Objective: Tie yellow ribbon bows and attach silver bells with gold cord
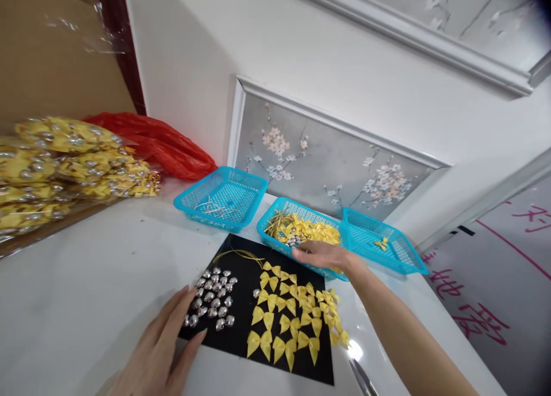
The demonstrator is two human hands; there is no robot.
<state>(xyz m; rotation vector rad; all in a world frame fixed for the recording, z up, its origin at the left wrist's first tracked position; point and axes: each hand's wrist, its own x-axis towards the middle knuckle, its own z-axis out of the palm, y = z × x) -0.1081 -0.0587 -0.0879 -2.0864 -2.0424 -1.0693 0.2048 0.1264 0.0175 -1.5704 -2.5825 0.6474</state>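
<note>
Bench (116, 258) surface is seen running left of the black mat (241, 338), on which yellow bows (289, 325) and silver beads (209, 297) are laid. The left hand (159, 347) is placed beside the beads, grip wide; the right hand (316, 253) is stretched over the middle basket (275, 247), its grip's contents hidden. Red handwriting (482, 324) is seen rightward.

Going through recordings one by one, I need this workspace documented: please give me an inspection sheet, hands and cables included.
Surface: white table, black mat.
Job's things: silver beads on the mat's left; yellow bows on its right, some past the edge; middle blue basket holding more of both, plus gold strands.
Clutter: red plastic bag; metal tool, cut off by the frame.
Left hand: beside the beads, contact unclear.
Right hand: at the middle basket, grip hidden.
Cables: nothing seen.
Surroundings: white wall, framed floral panel, red writing.
</note>
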